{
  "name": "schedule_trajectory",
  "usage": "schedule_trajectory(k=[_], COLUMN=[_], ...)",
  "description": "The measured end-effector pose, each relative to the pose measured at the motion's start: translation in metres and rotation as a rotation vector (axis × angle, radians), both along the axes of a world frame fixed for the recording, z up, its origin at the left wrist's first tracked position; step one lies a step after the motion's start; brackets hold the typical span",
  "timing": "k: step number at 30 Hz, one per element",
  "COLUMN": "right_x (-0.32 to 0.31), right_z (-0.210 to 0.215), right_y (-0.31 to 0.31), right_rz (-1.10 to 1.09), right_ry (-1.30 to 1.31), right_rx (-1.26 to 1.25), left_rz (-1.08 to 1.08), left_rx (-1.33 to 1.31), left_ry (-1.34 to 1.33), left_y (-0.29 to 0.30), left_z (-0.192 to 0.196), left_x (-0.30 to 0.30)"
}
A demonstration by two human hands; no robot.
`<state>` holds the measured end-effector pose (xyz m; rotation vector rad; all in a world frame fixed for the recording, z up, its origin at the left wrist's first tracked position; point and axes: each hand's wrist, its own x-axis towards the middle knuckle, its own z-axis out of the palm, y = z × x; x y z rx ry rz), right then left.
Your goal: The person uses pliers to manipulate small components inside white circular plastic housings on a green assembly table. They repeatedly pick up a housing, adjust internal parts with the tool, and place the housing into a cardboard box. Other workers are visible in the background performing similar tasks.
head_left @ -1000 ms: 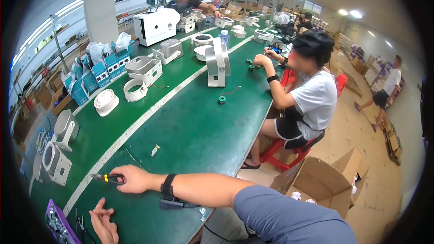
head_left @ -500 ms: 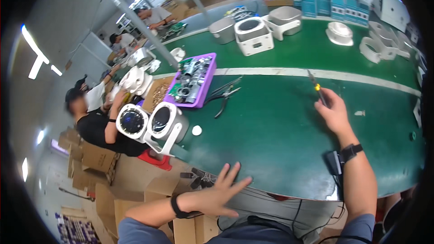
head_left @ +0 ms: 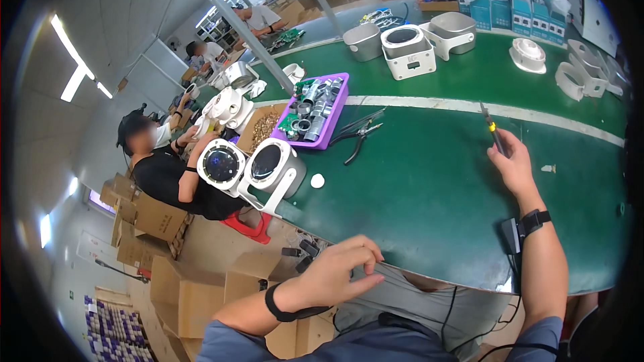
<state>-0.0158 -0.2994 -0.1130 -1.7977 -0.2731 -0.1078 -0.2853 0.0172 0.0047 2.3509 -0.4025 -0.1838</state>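
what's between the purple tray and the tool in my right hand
Pliers and a thin tool near the tray, then bare green table, in the head view.

Bright indoors | white ceiling tubes (head_left: 74, 49) glare at left | green table (head_left: 416, 191) shows soft sheen | fisheye bends straight edges | rim black

The green bench top (head_left: 416, 174) looks smooth, with a soft sheen toward its near edge. On the wearer's own clock, the hand tool (head_left: 492, 127) at one o'clock has a metal tip and grips that look like plastic. Toward eleven I see a smooth purple plastic tray (head_left: 343, 98) of shiny metallic parts (head_left: 316, 111), and nearer, a pale housing (head_left: 268, 161), plastic-looking, with a glossy black face. Cardboard cartons (head_left: 198, 303) at nine are dull; the sleeve (head_left: 229, 343) is matt cloth.
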Motion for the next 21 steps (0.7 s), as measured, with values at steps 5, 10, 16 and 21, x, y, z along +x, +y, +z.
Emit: schedule_trajectory(k=[5, 10, 16, 21], right_x=[-0.002, -0.005, -0.001, -0.003], right_z=[0.005, 0.004, 0.000, -0.001], right_y=[-0.007, 0.000, -0.003, -0.004], right_rz=[-0.010, 0.030, 0.028, 0.030], right_ry=[0.010, 0.051, 0.025, 0.028], right_rx=[-0.062, 0.006, -0.005, -0.003], left_rz=[-0.225, -0.218, -0.597, -0.589], left_rx=[-0.417, -0.611, -0.651, -0.661], left_ry=[-0.458, -0.954, -0.757, -0.676], left_y=[-0.033, -0.086, -0.051, -0.056], left_z=[0.073, 0.091, 0.070, 0.079], left_x=[-0.002, -0.013, -0.014, -0.013])
